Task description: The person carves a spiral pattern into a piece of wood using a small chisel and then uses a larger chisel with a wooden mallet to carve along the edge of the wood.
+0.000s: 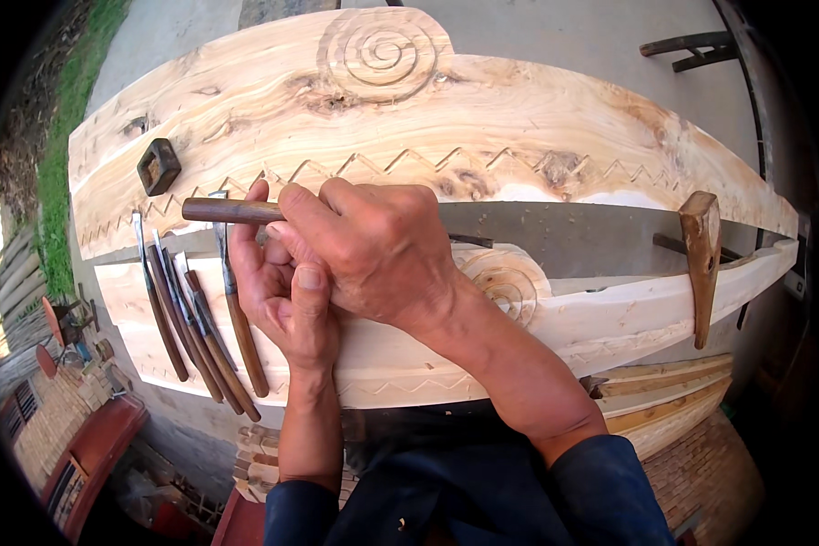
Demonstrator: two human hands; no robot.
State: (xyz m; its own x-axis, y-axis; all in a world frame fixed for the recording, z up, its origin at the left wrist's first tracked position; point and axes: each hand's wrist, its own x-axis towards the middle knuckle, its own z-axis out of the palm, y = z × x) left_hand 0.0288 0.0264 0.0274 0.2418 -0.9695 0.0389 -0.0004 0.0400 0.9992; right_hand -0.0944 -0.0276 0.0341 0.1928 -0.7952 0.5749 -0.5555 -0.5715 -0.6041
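Observation:
Over the carved boards, my right hand (378, 246) is closed on a tool with a round brown wooden handle (227, 211). The handle sticks out to the left; the tool's other end is hidden in my hands. My left hand (278, 296) is cupped just below, palm side up, with curled fingers and its thumb against my right hand. Whatever it grips is hidden. Left of it, several wood-carving chisels (196, 328) with metal blades and brown handles lie side by side on the nearer board (409, 364). The farther board (500, 109) bears a zigzag groove and a spiral (385, 52).
A dark, hollow angular block (158, 167) rests on the farther board's left part. Toward the right, a wooden mallet-like piece (701, 264) lies across the nearer board. A gap showing grey floor separates the boards. Pale timber (664, 400) lies at lower right, and a red-brown seat (96, 464) stands lower left.

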